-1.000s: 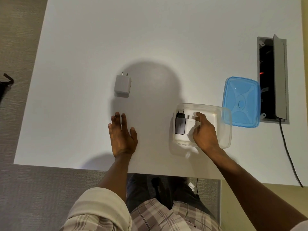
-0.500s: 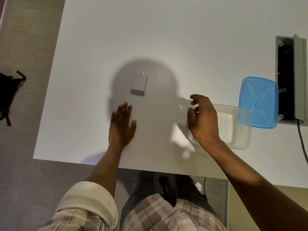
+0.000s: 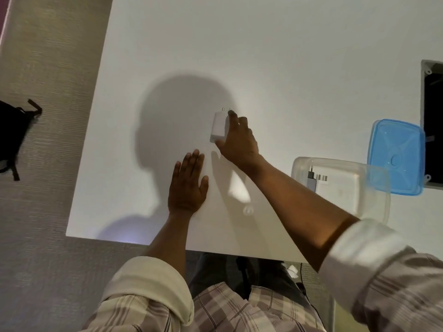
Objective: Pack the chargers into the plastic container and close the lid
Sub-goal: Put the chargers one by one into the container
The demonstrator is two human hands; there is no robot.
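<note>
A white charger (image 3: 218, 127) lies on the white table (image 3: 263, 56), prongs pointing away from me. My right hand (image 3: 237, 138) reaches across to it, with the thumb at its near end and the fingers along its right side up to the prongs. My left hand (image 3: 188, 185) rests flat on the table just below, fingers apart, holding nothing. To the right stands the clear plastic container (image 3: 374, 171), open, with a dark grey charger (image 3: 311, 181) and a white charger (image 3: 322, 182) at its left end. The blue lid (image 3: 395, 156) lies beside it, overlapping its far right corner.
A dark cable recess (image 3: 434, 121) is set into the table at the right edge, behind the lid. A black bag (image 3: 10, 137) lies on the carpet to the left. The table's near edge runs just below my left wrist.
My right hand left the container and moved left and away to the lone white charger, closing around it. My left hand stayed flat. The view shifted left.
</note>
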